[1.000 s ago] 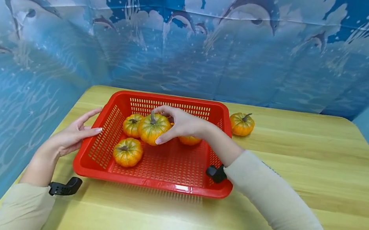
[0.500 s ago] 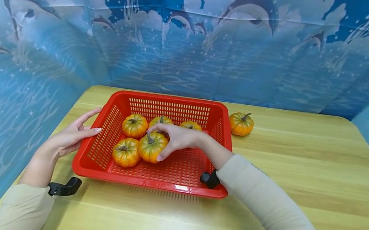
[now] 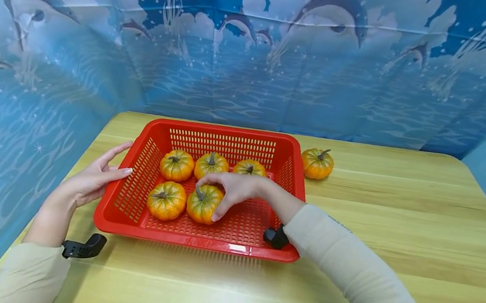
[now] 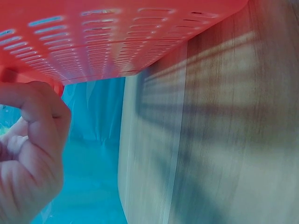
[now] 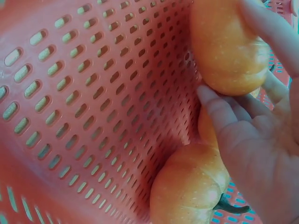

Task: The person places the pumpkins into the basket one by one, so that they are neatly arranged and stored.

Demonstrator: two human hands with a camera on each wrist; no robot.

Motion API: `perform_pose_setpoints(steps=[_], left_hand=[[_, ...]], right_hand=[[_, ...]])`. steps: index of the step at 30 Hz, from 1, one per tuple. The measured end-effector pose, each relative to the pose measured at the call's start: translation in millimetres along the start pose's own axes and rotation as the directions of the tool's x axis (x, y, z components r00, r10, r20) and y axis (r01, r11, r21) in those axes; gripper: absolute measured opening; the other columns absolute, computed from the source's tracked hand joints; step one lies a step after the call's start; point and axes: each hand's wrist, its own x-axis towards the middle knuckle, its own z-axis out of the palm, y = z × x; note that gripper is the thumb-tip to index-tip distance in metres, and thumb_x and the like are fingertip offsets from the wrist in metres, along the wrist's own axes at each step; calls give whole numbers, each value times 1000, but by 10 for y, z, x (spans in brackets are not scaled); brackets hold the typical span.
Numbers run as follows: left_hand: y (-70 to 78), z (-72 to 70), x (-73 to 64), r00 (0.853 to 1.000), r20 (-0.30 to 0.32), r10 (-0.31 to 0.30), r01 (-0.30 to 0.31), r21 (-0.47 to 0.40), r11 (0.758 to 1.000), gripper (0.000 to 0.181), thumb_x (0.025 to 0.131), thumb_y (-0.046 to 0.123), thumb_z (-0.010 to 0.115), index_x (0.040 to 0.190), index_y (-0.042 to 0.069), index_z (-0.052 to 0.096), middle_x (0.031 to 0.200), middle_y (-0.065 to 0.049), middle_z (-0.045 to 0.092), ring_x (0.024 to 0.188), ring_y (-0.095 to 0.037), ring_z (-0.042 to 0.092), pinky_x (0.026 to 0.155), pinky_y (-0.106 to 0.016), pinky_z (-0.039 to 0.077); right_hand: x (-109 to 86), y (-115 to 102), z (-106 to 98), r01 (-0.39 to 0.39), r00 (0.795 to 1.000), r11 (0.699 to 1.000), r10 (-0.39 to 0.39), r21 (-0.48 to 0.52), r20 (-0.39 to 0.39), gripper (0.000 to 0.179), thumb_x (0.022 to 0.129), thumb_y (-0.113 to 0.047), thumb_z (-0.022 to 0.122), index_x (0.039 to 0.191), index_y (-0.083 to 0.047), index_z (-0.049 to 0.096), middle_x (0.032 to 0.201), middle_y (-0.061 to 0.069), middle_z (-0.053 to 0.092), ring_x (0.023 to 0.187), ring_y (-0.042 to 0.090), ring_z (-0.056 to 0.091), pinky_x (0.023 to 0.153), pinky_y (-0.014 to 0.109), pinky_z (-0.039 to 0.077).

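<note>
A red plastic basket [image 3: 196, 241] with slotted walls stands on the table. My left hand [image 3: 95, 179] grips its left rim, thumb over the top; the left wrist view shows those fingers [image 4: 46, 116] curled beneath the rim. Inside the basket, my right hand [image 3: 239, 190] holds a small orange-and-green pumpkin [image 3: 202, 207] in the front row, with thumb and fingers around its sides. Just left of it sits another pumpkin [image 3: 167, 201]. Along the back are three more: one at left [image 3: 177, 165], a middle pumpkin [image 3: 211, 165] and a right one [image 3: 250, 167], partly covered by my hand.
One pumpkin [image 3: 317, 163] lies on the wooden table [image 3: 402, 222], outside the basket's right wall. A blue dolphin-print curtain [image 3: 253, 80] hangs along the back and sides. Black wrist cameras, such as the left one [image 3: 87, 247], stick out from both wrists.
My right hand has carried the pumpkin from above the back row toward the front and lowered it beside the front-left pumpkin, then slightly right. My left hand stays on the rim.
</note>
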Motion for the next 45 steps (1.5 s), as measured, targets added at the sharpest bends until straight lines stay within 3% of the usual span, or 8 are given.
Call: perform_pose_setpoints(steps=[5,14,26,33,39,45], left_hand=[[-7,4,0,1000,8,2,-2,-16,1000,71,97,3,44,150,24,3,109,-5,63,92,-22,66,77,-39,55],[-6,-6,0,1000,8,3,-3,-2,1000,71,97,3,45,150,25,3,110,-4,62,94,-22,65,77,-39,54],[12,0,16,1000,7,2,-2,4,1000,72,97,2,45,150,24,3,110,-6,61,93,-22,65,76,-40,55],[22,-1,13,1000,-3,-8,8,3,1000,71,97,2,45,150,25,4,110,-5,62,92,-22,66,76,-40,55],[28,10,20,1000,-8,-8,9,14,1000,71,97,3,46,150,25,4,109,-5,62,92,-22,66,76,-39,55],[17,12,6,1000,-14,-17,17,9,1000,72,97,4,46,150,26,3,110,-4,62,93,-22,65,77,-39,55]], right_hand=[[25,43,32,-4,1000,1000,5,-23,26,72,73,-17,80,135,-19,42,143,2,33,126,16,32,102,31,35],[37,55,32,-21,1000,998,21,-63,-5,73,72,-15,81,135,-19,43,141,2,36,127,16,33,102,32,35],[-13,2,-14,43,999,992,-46,-122,-23,73,74,-12,79,137,-13,42,139,7,40,128,20,36,102,30,37],[-34,-89,-66,76,996,997,-77,-19,-55,71,77,-6,75,139,-5,39,138,15,42,123,26,42,94,30,45],[-81,-156,-132,83,992,996,-81,23,-94,71,78,-6,75,139,-9,39,136,14,42,123,27,43,92,30,47],[-185,-216,-244,145,982,987,-137,62,-127,70,78,-9,75,138,-8,39,137,17,41,124,31,40,89,31,49]])
